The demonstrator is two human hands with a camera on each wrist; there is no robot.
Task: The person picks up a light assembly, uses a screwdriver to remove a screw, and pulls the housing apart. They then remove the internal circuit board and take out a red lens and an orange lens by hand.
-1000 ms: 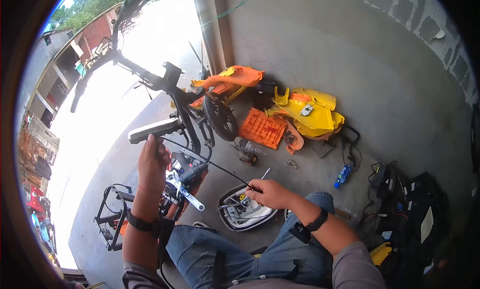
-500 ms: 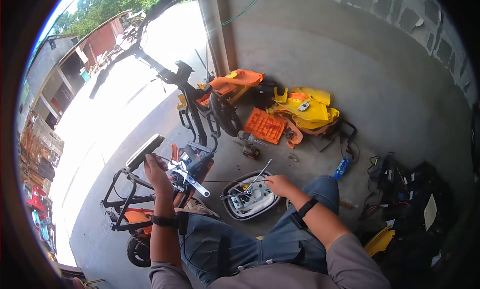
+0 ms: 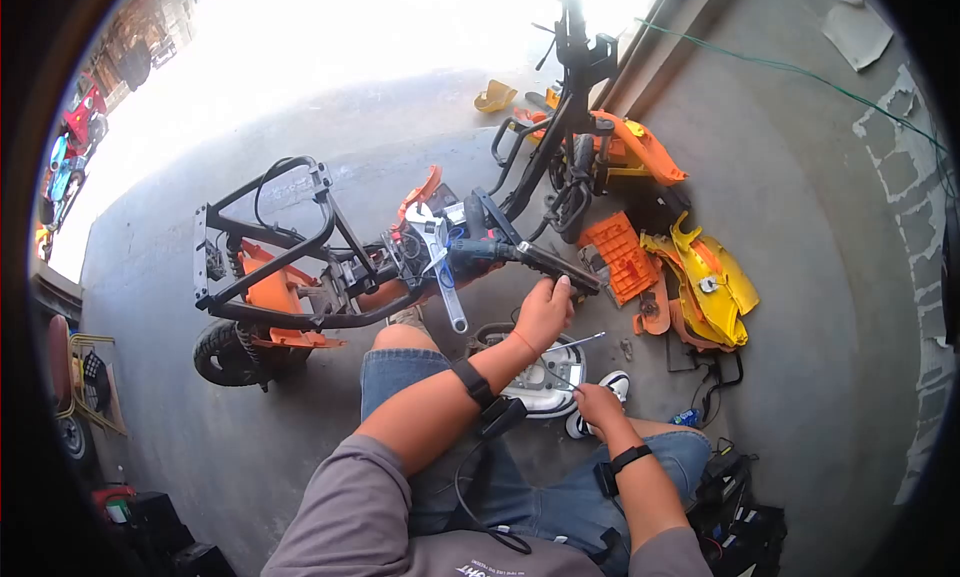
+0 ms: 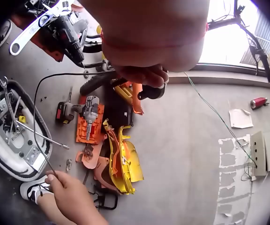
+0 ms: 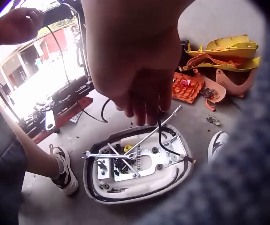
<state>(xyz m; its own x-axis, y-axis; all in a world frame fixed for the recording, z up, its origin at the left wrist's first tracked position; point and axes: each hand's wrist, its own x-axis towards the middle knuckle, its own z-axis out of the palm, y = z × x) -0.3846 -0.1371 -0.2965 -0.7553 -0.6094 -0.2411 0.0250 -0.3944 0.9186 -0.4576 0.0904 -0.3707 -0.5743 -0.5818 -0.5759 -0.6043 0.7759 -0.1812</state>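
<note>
My left hand (image 3: 545, 312) grips a long, flat dark box (image 3: 575, 272) by its side; a thin black cable (image 4: 36, 108) trails from it. Low in front of my knees, my right hand (image 3: 600, 405) pinches that cable near its far end. In the right wrist view the cable's short tail (image 5: 162, 140) hangs below those fingers. Beneath lies an upturned seat (image 5: 90, 183) with a combination wrench (image 5: 109, 155) and a long metal rod (image 5: 156, 124) on it. Beyond the left hand, an adjustable wrench (image 3: 445, 277) and a power drill (image 3: 478, 249) rest on the stripped scooter frame (image 3: 270, 312).
Yellow body panels (image 3: 730, 287) and an orange grid panel (image 3: 620, 252) lie right of the scooter. An impact wrench (image 4: 90, 110) lies on the orange panel. Dark battery-like boxes (image 3: 750, 537) stand at the lower right. A green wire (image 3: 770, 62) hangs along the wall.
The head view has swung left and down toward the scooter's rear. My left hand has brought the box from beyond the frame's left side rightward, over the drill. The right hand keeps its hold on the cable.
</note>
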